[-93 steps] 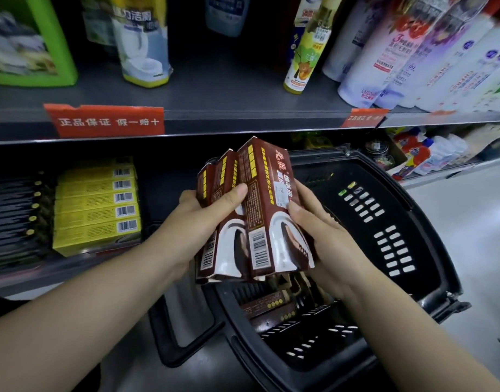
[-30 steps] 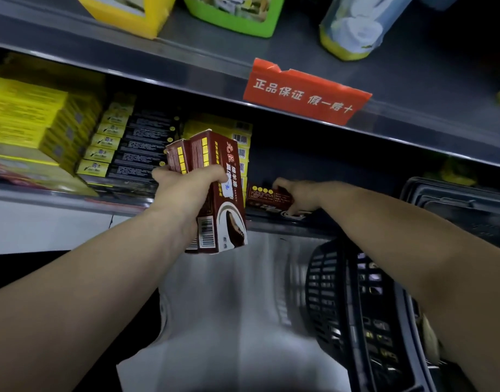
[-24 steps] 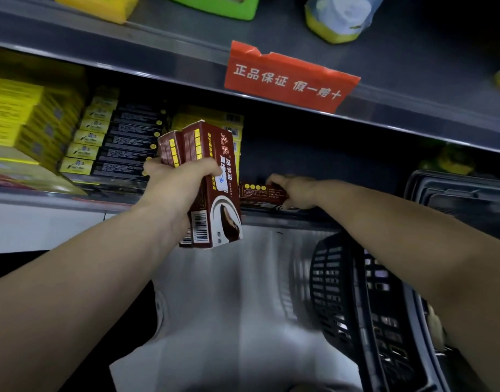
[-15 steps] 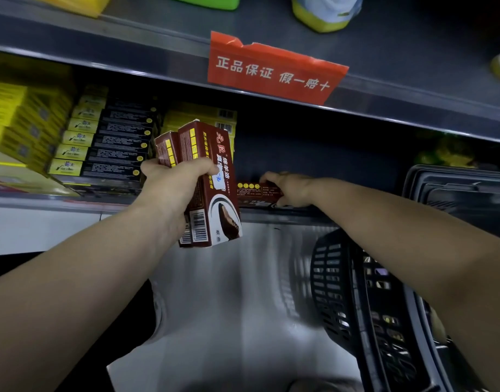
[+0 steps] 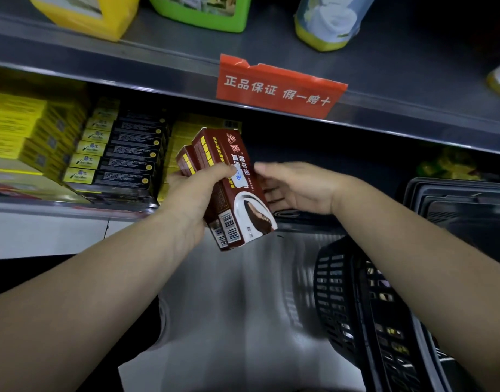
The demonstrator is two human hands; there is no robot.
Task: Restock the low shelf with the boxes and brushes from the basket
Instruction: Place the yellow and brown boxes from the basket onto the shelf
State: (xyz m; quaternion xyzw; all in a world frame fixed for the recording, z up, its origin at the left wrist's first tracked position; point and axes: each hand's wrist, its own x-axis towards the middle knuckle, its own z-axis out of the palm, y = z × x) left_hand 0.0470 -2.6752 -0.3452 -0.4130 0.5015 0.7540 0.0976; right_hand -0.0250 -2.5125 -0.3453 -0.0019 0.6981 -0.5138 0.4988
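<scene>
- The right hand (image 5: 296, 188) had come back off the low shelf (image 5: 59, 206), where it had been pressing a box flat, and now hung open beside the stack in the left hand (image 5: 192, 190).
- Below the red shelf tag (image 5: 279, 86) and a little to its left, the left hand gripped the brown boxes (image 5: 244, 193). Its thumb lay across the front face and its fingers were curled behind.
- The stack stood nearly upright, with its long axis running from the barcode end at lower right up to the top end at upper left.
- Straight below the tag, the right fingers (image 5: 274, 193) were straight and loosely spread, holding nothing. Their tips lay just beside the right face of the front box; whether they touched it could not be told.
- The right hand was therefore the nearer free hand for peeling off the front box, which lay to its left.
- A sliver of the laid box (image 5: 285, 215) showed on the shelf under that palm.
- The basket (image 5: 342, 292) sat below and right of the tag.
</scene>
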